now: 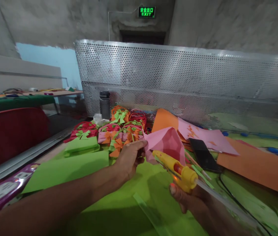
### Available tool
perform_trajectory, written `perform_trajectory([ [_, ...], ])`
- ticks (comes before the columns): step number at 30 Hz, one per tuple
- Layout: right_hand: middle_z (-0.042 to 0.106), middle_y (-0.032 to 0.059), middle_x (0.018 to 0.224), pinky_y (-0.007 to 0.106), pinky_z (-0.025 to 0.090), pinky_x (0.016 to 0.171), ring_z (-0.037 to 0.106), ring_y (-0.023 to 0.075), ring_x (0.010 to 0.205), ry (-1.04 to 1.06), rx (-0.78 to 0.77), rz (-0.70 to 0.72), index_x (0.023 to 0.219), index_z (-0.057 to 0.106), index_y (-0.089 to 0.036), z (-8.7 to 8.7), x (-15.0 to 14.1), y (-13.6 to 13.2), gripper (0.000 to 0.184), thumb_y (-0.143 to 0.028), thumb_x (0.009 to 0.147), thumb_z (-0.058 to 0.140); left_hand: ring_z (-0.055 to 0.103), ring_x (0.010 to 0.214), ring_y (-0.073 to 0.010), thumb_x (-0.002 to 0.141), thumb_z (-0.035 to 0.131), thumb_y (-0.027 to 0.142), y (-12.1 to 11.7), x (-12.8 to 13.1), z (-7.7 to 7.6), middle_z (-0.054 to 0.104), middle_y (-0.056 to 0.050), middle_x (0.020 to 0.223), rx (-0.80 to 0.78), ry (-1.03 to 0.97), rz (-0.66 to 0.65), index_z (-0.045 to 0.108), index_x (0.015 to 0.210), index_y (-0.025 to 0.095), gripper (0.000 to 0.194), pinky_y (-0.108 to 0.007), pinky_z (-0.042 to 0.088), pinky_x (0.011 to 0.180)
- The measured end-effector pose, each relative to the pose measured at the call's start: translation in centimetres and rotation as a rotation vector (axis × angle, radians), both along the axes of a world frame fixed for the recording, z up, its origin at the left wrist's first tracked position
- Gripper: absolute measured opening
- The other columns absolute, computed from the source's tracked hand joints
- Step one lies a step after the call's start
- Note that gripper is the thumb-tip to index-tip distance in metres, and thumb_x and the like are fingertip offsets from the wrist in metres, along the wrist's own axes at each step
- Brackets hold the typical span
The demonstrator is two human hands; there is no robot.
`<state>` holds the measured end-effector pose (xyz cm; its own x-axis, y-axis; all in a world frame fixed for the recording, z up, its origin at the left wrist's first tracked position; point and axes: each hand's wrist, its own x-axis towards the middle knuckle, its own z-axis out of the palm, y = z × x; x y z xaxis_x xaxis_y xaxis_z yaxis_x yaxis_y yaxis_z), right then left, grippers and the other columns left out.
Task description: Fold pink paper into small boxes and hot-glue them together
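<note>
My left hand (pixel 130 159) pinches the left edge of a folded pink paper piece (pixel 163 141), which stands up off the green work surface (pixel 134 203). In my right hand (pixel 190 198) is a yellow glue gun (pixel 175 167), gripped with the fingers wrapped round its handle. A clear glue stick (pixel 217 193) sticks out of its back end, and a small orange light glows on its side. The nozzle points left at the pink paper, close to my left fingertips; whether it touches cannot be made out. A light green strip (pixel 151 213) lies in front of my hands.
Small paper baskets with bows (pixel 119 131) crowd the back, before a dark bottle (pixel 104 105) and a perforated metal screen (pixel 153 72). Green sheets (pixel 72 170) lie left. A black phone (pixel 204 154), orange sheets (pixel 257 164) and a dark cable (pixel 237 200) are on the right.
</note>
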<state>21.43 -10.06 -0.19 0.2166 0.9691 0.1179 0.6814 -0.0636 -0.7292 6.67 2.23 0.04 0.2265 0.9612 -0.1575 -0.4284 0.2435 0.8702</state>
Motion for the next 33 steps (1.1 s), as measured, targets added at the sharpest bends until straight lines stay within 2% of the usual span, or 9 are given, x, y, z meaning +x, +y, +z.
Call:
perform_trajectory([
  [6, 0.046, -0.0006, 0.044, 0.023, 0.04, 0.043, 0.046, 0.0118, 0.044, -0.026, 0.038, -0.02, 0.038, 0.038, -0.021, 0.4, -0.3, -0.1, 0.05, -0.058, 0.07, 0.046, 0.045, 0.041, -0.0058, 0.062, 0.066, 0.02, 0.1, -0.1, -0.2, 0.051, 0.003, 0.051, 0.015, 0.006, -0.002, 0.056, 0.062, 0.013, 0.012, -0.017, 0.032, 0.037],
  [12, 0.043, -0.0021, 0.04, 0.024, 0.037, 0.043, 0.043, 0.0113, 0.04, -0.133, 0.057, 0.067, 0.041, 0.043, -0.021, 0.4, -0.1, 0.1, 0.047, -0.057, 0.071, 0.048, 0.046, 0.041, -0.0062, 0.063, 0.066, 0.022, -0.3, 0.1, -0.1, 0.053, 0.002, 0.051, 0.018, 0.023, -0.021, 0.057, 0.062, 0.013, 0.012, -0.017, 0.032, 0.038],
  [16, 0.043, -0.0026, 0.042, 0.022, 0.034, 0.039, 0.042, 0.0099, 0.039, -0.1, 0.049, 0.105, 0.044, 0.043, -0.02, 0.3, -0.1, 0.2, 0.047, -0.058, 0.073, 0.044, 0.048, 0.043, -0.0064, 0.063, 0.066, 0.022, -0.2, 0.1, 0.0, 0.054, 0.001, 0.052, 0.022, 0.023, -0.021, 0.058, 0.063, 0.013, 0.012, -0.017, 0.033, 0.039],
  [20, 0.045, -0.0012, 0.041, 0.023, 0.038, 0.041, 0.044, 0.0114, 0.041, -0.129, 0.009, 0.031, 0.041, 0.044, -0.02, 0.1, 0.4, 0.3, 0.05, -0.059, 0.072, 0.045, 0.046, 0.041, -0.0059, 0.062, 0.066, 0.021, 0.1, -0.1, 0.0, 0.052, 0.003, 0.051, 0.026, 0.021, 0.001, 0.057, 0.063, 0.013, 0.012, -0.017, 0.033, 0.038],
  [24, 0.049, 0.0006, 0.047, 0.024, 0.04, 0.043, 0.048, 0.0126, 0.046, -0.08, -0.029, 0.053, 0.04, 0.043, -0.02, -0.1, 0.8, 0.4, 0.051, -0.059, 0.072, 0.045, 0.046, 0.042, -0.0059, 0.062, 0.066, 0.022, 0.2, -0.1, -0.1, 0.052, 0.003, 0.051, 0.031, 0.028, 0.009, 0.056, 0.062, 0.014, 0.013, -0.017, 0.034, 0.039],
  [29, 0.043, -0.0016, 0.042, 0.024, 0.036, 0.043, 0.043, 0.0111, 0.041, -0.129, 0.027, 0.083, 0.043, 0.042, -0.02, -0.1, -0.1, 0.4, 0.048, -0.058, 0.073, 0.044, 0.046, 0.042, -0.0061, 0.063, 0.065, 0.022, -0.1, 0.0, -0.2, 0.052, 0.003, 0.051, 0.039, 0.04, -0.007, 0.055, 0.06, 0.014, 0.013, -0.017, 0.033, 0.039],
  [33, 0.04, -0.0045, 0.042, 0.022, 0.031, 0.039, 0.04, 0.0095, 0.039, -0.004, 0.08, 0.126, 0.051, 0.039, -0.021, -0.1, -0.9, 0.5, 0.04, -0.054, 0.073, 0.044, 0.046, 0.044, -0.0066, 0.063, 0.065, 0.023, -0.3, 0.0, -0.2, 0.052, 0.002, 0.052, 0.041, 0.044, -0.026, 0.055, 0.062, 0.014, 0.013, -0.018, 0.033, 0.04],
])
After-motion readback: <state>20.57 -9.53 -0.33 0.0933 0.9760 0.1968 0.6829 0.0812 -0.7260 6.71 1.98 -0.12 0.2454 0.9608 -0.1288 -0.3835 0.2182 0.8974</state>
